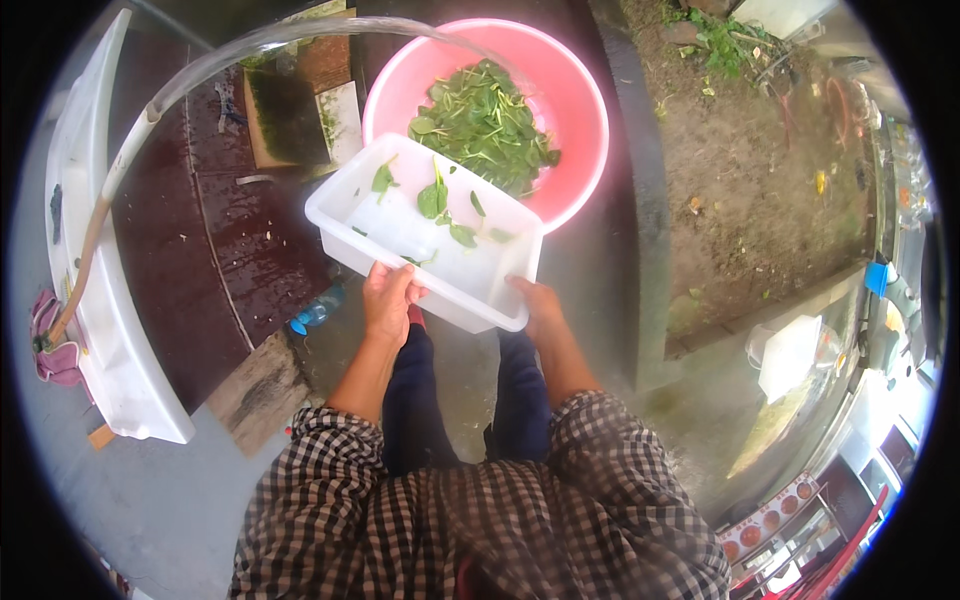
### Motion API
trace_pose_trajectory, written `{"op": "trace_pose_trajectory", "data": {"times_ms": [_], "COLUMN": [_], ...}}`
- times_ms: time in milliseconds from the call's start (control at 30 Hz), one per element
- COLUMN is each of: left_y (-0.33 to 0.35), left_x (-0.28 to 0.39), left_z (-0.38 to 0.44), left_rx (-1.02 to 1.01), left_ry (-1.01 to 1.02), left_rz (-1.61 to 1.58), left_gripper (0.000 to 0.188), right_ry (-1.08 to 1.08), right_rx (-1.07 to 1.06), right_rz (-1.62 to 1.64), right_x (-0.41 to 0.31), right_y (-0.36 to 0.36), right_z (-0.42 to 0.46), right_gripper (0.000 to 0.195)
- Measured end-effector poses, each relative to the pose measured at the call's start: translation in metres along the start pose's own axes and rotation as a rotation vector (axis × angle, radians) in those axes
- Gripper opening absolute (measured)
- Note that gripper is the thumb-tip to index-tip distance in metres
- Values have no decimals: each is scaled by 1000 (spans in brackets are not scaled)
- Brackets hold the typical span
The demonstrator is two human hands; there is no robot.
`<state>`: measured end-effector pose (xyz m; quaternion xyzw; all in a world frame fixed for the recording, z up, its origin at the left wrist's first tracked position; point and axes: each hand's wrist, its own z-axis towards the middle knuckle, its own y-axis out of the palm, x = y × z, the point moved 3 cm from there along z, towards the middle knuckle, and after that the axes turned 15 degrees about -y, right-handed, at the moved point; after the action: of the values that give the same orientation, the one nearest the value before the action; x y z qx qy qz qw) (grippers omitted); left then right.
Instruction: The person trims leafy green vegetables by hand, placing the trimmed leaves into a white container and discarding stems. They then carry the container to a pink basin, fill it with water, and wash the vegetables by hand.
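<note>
Both hands hold a white rectangular plastic tub before my body. My left hand grips its near wall, thumb over the rim. At the tub's right end my right hand clasps the rim, its thumb on the inside. Several loose green leaves cling to the tub's floor and walls. Just beyond, overlapped by the tub's far edge, stands a round pink plastic basin. A heap of leafy greens lies in it. A stream of water arcs from a hose into the basin.
On the left a white sink or trough edge borders a wet dark red surface. A plastic bottle with a blue cap lies by it. A concrete curb separates the basin from a soil bed on the right.
</note>
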<state>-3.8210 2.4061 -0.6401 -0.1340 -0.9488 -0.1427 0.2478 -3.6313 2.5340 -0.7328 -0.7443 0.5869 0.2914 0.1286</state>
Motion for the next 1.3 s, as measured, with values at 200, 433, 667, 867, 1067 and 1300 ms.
{"op": "trace_pose_trajectory", "data": {"times_ms": [200, 433, 667, 867, 1067, 1300], "left_y": [0, -12, -77, -122, -144, -171], "left_x": [18, 71, 144, 234, 266, 263], "left_z": [6, -32, -90, -161, -190, -181], "left_rx": [-6, 73, 322, 787, 716, 616], "left_ry": [-55, 11, 394, 908, 853, 1023], "left_rz": [49, 284, 500, 1430, 1914, 1912], "left_gripper": [14, 48, 22, 14, 26, 23], "right_ry": [-63, -349, -432, -552, -497, -794], "right_rx": [-15, 11, 144, 255, 309, 300], "right_rz": [88, -247, 7, 14, -111, -444], "right_x": [-31, -71, -101, -105, -109, -103], "right_y": [18, 19, 33, 24, 20, -49], "right_z": [8, 50, 58, 79, 67, 94], "right_gripper": [44, 46, 55, 58, 55, 52]}}
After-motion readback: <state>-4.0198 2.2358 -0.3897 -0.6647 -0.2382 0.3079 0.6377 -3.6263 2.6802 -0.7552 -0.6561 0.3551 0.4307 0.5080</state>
